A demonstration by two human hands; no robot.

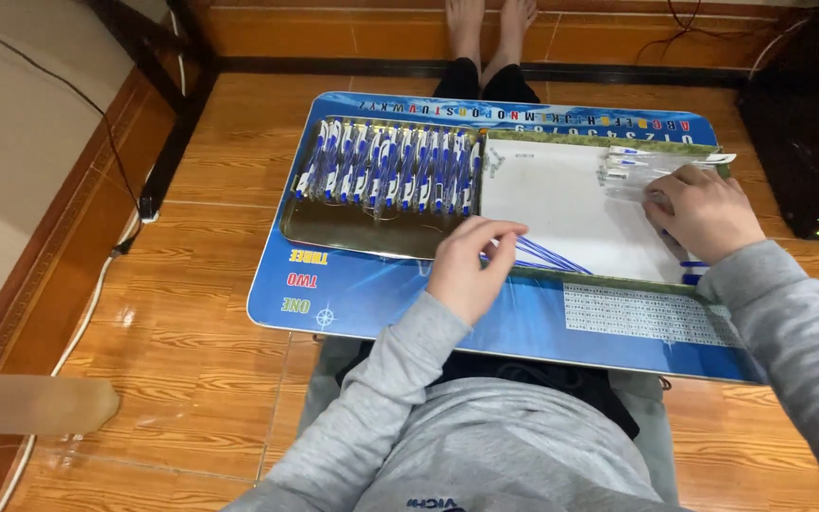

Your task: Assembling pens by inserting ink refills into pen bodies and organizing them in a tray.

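The left hand (471, 265) is resting palm-down on the near edge of a white sheet (561, 204), its fingers loosely curled over a small bunch of thin blue refills (547, 254) lying on the paper — whether it is actually pinching them cannot be told. The right hand (703, 210) is pressing down on a clear plastic packet (632, 171) at the sheet's far right, fingers closed over its edge. Beside the sheet, to the left, a row of blue-and-white pens (391, 166) is lying in a shallow metal tray (353, 232) — all on a blue lap table (372, 294).
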